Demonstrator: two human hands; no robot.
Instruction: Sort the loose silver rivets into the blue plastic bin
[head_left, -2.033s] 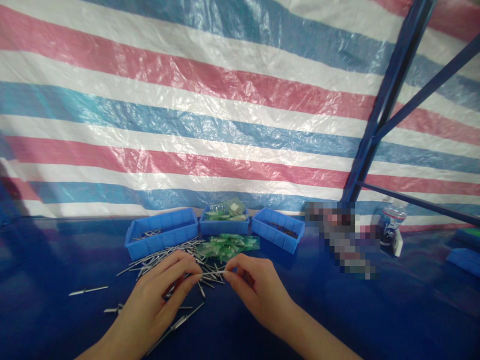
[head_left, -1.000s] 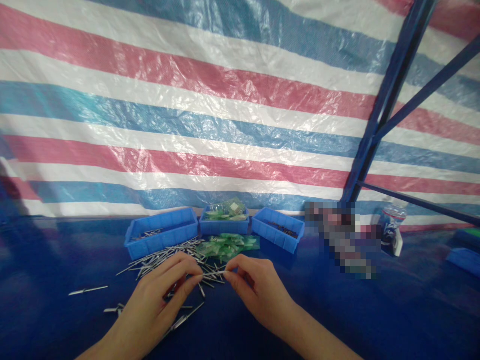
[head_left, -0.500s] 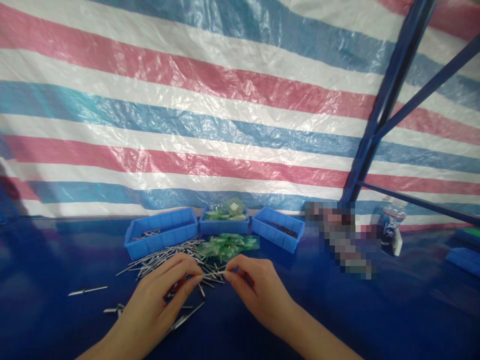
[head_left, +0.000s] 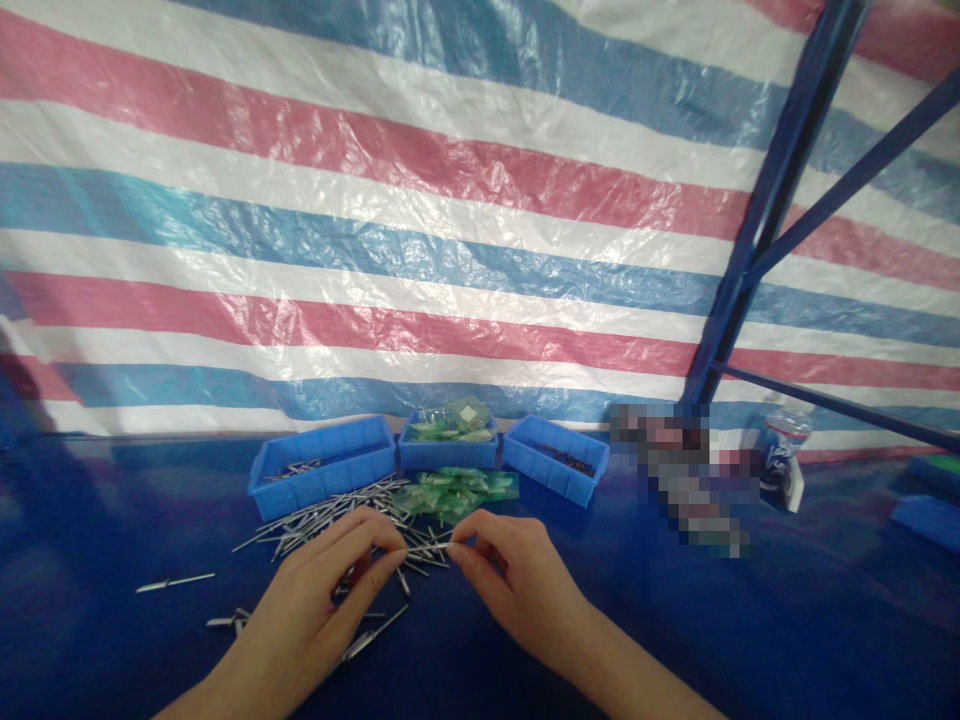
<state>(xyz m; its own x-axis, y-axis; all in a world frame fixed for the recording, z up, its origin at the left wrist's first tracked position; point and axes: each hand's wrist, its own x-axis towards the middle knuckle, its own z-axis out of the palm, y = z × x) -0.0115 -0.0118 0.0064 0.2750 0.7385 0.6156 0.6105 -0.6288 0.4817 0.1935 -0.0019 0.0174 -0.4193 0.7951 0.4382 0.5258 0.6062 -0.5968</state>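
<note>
- left hand (head_left: pixel 322 590) pinches one end of a thin metal rod (head_left: pixel 427 548) between thumb and forefinger.
- right hand (head_left: pixel 517 570) pinches the other end, so the rod spans the gap, nearly level, in view against the near edge of the loose pile (head_left: pixel 337 507).
- step in hand, seemingly: holding one rod steady with both hands.
- next move probably calls for one pinch to loosen while the other grips.

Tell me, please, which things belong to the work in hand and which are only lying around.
Belong to the work:
thin metal rod, pinched by left hand and right hand
probably the pile of metal rods near them
perhaps the green packets and blue bins

Apparently only lying around:
bottle on the right
blue item at the right edge
</note>
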